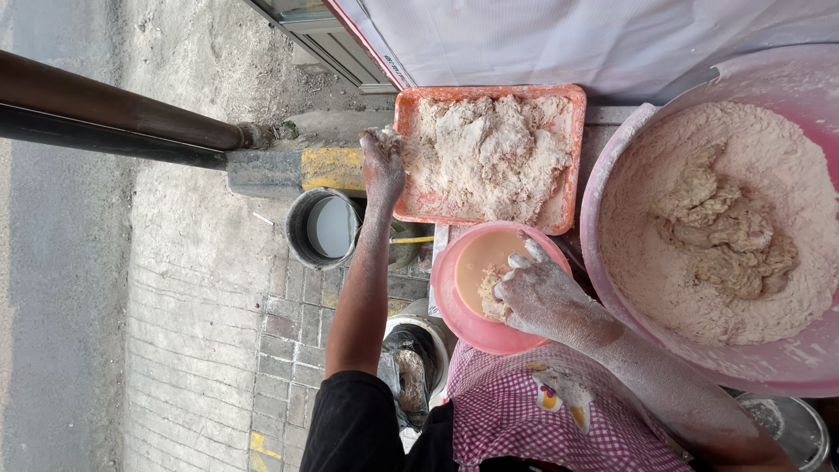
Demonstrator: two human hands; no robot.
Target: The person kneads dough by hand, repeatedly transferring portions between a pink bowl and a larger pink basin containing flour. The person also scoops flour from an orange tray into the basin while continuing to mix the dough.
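My left hand (383, 168), coated in flour, grips the left rim of an orange rectangular tray (489, 93) heaped with rough, floury dough (489, 153). My right hand (542, 295), also floured, rests inside a small pink bowl (450, 301) with its fingers spread. The bowl holds a pale brown liquid, and the fingertips touch a small clump of wet dough (489, 295) in it. A large pink basin (786, 367) of flour with a lump of brownish dough (721, 236) in the middle stands to the right of that hand.
A grey bucket (301, 229) with pale liquid stands on the brick paving below the tray. A dark metal pipe (114, 109) runs in from the left. A white cloth (568, 35) hangs behind the tray. A metal pot rim (817, 428) shows at bottom right. I wear a pink checked apron (524, 415).
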